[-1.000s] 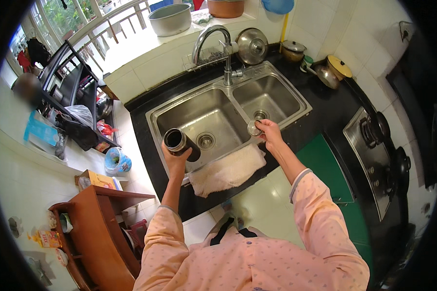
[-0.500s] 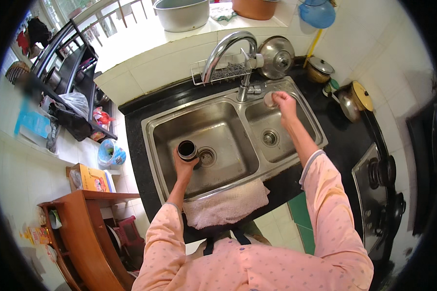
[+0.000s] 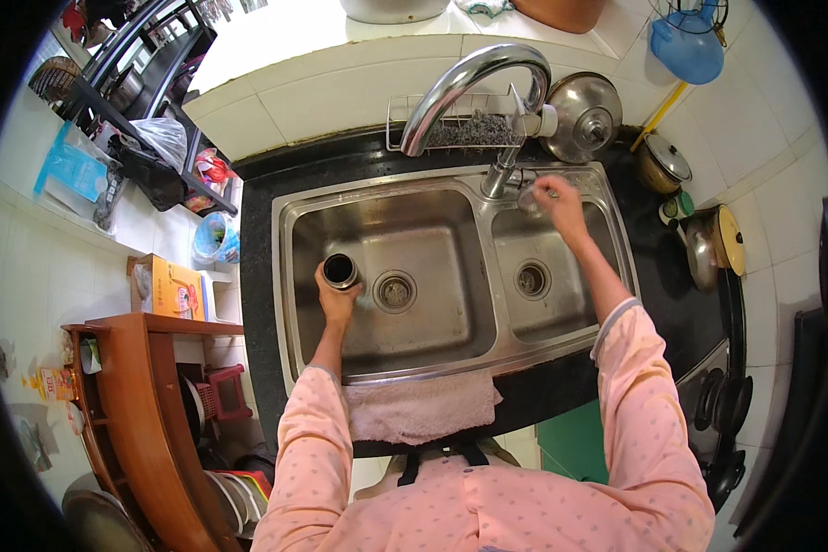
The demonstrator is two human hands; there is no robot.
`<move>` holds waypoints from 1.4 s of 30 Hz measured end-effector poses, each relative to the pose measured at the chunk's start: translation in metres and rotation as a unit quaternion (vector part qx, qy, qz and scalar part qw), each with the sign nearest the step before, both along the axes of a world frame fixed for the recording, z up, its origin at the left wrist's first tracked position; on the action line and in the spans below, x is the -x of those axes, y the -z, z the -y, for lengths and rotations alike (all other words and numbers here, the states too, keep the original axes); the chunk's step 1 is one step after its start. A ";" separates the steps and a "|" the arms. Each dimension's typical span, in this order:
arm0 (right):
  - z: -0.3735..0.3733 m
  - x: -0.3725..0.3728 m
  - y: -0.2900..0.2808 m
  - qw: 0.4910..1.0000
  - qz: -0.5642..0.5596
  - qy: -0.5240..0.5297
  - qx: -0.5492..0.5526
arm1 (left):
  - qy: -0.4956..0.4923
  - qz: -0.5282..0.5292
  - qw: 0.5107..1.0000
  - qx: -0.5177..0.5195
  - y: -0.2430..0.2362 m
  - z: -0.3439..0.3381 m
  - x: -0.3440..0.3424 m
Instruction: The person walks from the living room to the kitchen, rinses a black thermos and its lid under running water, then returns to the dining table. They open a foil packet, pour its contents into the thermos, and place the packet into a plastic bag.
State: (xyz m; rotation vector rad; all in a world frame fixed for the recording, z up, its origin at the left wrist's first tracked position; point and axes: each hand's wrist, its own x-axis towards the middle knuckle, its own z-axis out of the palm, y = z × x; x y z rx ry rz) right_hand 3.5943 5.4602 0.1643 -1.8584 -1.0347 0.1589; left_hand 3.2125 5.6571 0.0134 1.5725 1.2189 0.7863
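Note:
My left hand [image 3: 332, 302] is wrapped round a dark cup [image 3: 340, 270] with a metal rim, held mouth up over the left side of the large basin [image 3: 432, 345]. The cup looks dark inside, and its contents cannot be made out. Over the back of the small basin [image 3: 561, 317], my right hand [image 3: 561, 202] pinches a small, round, pale disc [image 3: 530, 200], perhaps a lid, smeared by motion. The disc is close to the base of the chrome tap [image 3: 495, 182]. The tap's spout arches over the back of the large basin, and no water shows.
A pale towel [image 3: 423, 409] hangs over the sink's front edge. Behind the tap are a wire rack [image 3: 460, 133] and a large metal lid [image 3: 581, 118]. Lidded pots [image 3: 664, 164] stand on the black counter at right, near a stove [image 3: 704, 391]. A wooden cabinet [image 3: 147, 405] stands at left.
The whole view has shifted. My left hand with the cup has moved left, away from the large drain. My right hand still holds the disc, now blurred and nearer the tap's base.

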 end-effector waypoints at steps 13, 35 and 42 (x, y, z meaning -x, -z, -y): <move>0.020 -0.023 -0.005 0.995 -0.079 -0.046 0.045 | 0.019 -0.010 0.999 0.038 -0.021 -0.002 0.012; -0.136 0.212 0.072 0.966 -0.251 -0.035 -0.040 | 0.142 0.032 0.972 0.182 -0.108 0.007 -0.084; -0.137 0.183 0.067 0.945 -0.283 -0.019 0.162 | 0.200 0.155 0.919 0.302 -0.106 0.003 -0.090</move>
